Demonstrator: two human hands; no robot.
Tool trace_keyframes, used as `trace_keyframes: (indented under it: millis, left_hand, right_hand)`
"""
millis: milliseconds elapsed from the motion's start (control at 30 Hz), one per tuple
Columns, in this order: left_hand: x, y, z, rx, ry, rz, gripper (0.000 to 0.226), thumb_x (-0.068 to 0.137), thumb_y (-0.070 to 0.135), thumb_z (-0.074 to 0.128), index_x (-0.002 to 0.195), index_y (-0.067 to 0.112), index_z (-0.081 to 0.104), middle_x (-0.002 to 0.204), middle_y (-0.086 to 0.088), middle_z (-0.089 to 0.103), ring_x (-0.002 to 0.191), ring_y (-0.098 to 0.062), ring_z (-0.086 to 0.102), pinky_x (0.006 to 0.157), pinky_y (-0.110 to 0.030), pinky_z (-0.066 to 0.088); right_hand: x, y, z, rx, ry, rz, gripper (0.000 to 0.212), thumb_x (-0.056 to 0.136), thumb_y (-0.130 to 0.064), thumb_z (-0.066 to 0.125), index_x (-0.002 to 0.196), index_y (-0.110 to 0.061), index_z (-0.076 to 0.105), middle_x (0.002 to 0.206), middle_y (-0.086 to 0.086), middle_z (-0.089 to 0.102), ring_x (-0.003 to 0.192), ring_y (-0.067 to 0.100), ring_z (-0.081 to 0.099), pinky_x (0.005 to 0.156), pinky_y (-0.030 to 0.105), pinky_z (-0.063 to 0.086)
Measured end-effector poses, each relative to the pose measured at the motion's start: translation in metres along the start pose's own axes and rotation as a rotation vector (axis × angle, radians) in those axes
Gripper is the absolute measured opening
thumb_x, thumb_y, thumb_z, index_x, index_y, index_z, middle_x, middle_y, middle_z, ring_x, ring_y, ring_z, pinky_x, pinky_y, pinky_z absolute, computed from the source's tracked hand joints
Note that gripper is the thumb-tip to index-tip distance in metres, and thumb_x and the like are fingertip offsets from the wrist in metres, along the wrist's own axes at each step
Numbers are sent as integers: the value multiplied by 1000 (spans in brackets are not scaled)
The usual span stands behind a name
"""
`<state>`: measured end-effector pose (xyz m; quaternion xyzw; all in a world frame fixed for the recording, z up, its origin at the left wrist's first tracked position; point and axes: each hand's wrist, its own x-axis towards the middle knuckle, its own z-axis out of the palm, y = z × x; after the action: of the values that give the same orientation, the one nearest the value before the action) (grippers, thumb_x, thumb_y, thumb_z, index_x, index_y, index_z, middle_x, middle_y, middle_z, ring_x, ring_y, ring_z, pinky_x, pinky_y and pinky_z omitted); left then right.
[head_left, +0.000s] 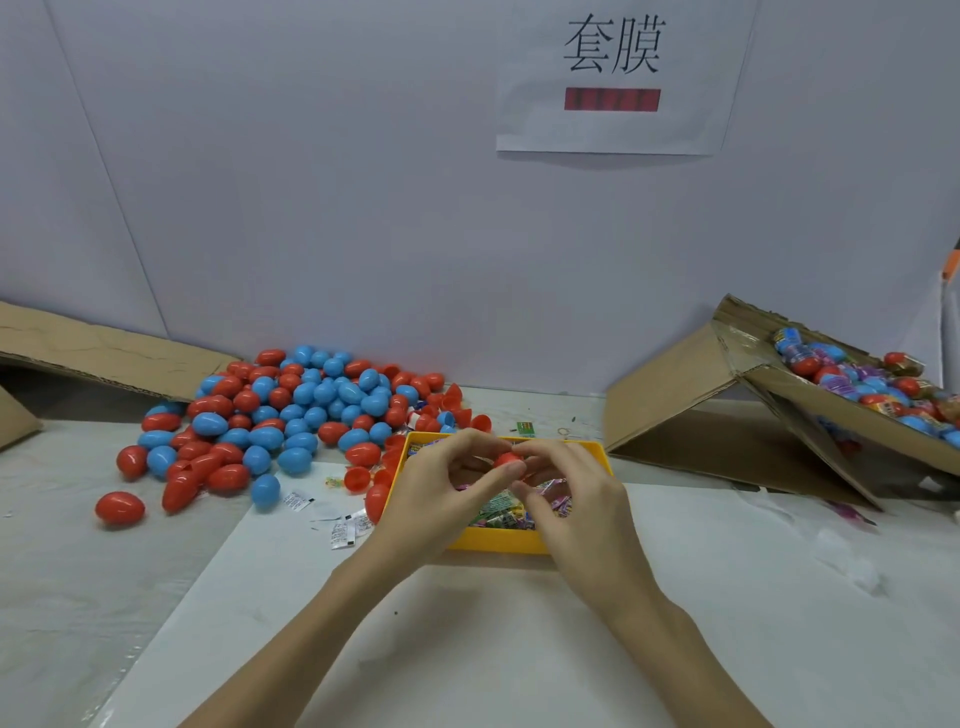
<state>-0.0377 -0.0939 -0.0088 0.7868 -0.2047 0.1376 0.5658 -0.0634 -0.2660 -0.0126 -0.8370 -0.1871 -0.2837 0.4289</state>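
While you hold the red egg (506, 460) between both hands, note that it sits dead centre above the far half of the yellow tray (498, 543), with neither hand nearer than the other: your left hand (441, 488) comes at it from the left, thumb and curled forefinger pinching it, and your right hand (571, 499) meets it from the right, fingers curled over the top and thumb below. Both hands are closed narrow on the same egg, and only a small red dome shows between the fingertips. Most of the shell is covered, so you cannot tell for certain which way its long axis lies, though the grip suggests it runs across, from one hand to the other. Your next move likely turns on that line: if the halves are to be pressed together or pulled apart, the force goes left to right, not up and down. The bright packets (498, 506) lie straight beneath the egg in the tray, the loose pile of red and blue eggs (291, 410) lies well to your left, and the cardboard box (810, 410) of wrapped eggs stands to your right
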Motion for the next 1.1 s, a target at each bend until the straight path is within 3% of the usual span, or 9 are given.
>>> trace_keyframes:
  millis: [100, 200, 367, 500, 700, 833, 1000, 1100]
  left_hand:
    - [0, -2, -2, 36, -40, 14, 23, 102, 19, 62, 123, 21, 71, 106, 10, 74, 100, -12, 71, 88, -37, 60]
    - [-2, -2, -1, 58, -93, 65, 36, 95, 14, 71, 129, 23, 64, 109, 10, 71, 101, -13, 69, 87, -28, 59]
    - [-2, -2, 2, 79, -77, 74, 28, 95, 22, 72, 122, 19, 65, 101, 7, 71, 95, -15, 69, 82, -28, 59]
    - [-1, -3, -1, 74, -67, 55, 29, 98, 26, 65, 126, 17, 68, 103, 7, 72, 95, -13, 69, 85, -36, 59]
    - [-2, 0, -1, 47, -86, 29, 37, 99, 41, 55, 134, 31, 62, 104, 14, 71, 98, -9, 68, 83, -29, 59]
    - [-2, 1, -1, 62, -108, 82, 30, 96, 27, 69, 125, 30, 62, 106, 12, 68, 96, -11, 69, 81, -25, 59]
    - [1, -5, -4, 94, 6, 26, 24, 100, 28, 63, 123, 21, 65, 102, 10, 72, 95, -9, 69, 82, -34, 60]
    - [1, -10, -6, 141, 35, 16, 25, 102, 30, 59, 123, 20, 66, 98, 11, 71, 92, -4, 67, 80, -27, 59]
  right_hand:
    - [1, 2, -3, 84, 14, 92, 18, 94, -23, 74, 112, -23, 72, 102, -13, 72, 98, 5, 67, 82, 23, 55]
    - [2, 2, -4, 201, 27, 192, 11, 94, -29, 72, 104, -24, 74, 91, -15, 75, 91, 5, 71, 80, 23, 57]
    - [2, 0, -4, 211, 13, 231, 26, 95, -46, 58, 104, -26, 72, 89, -16, 73, 87, 4, 71, 75, 20, 57]
    - [4, 3, -6, 215, -27, 188, 24, 99, -27, 65, 124, -26, 67, 106, -14, 72, 101, 3, 68, 85, 20, 57]
    - [2, 4, -2, 256, 17, 214, 9, 96, -26, 71, 103, -23, 74, 91, -15, 75, 91, 6, 72, 81, 25, 58]
    - [3, 3, -2, 260, -5, 255, 15, 97, -34, 65, 100, -23, 75, 89, -14, 75, 89, 7, 72, 79, 29, 60]
    - [4, 11, -7, 32, -95, 232, 19, 104, -33, 55, 102, -25, 71, 98, -14, 70, 95, 4, 66, 78, 20, 54]
    - [2, 14, -6, -85, -242, 151, 20, 104, -33, 57, 98, -25, 73, 103, -11, 64, 98, 5, 60, 84, 26, 50]
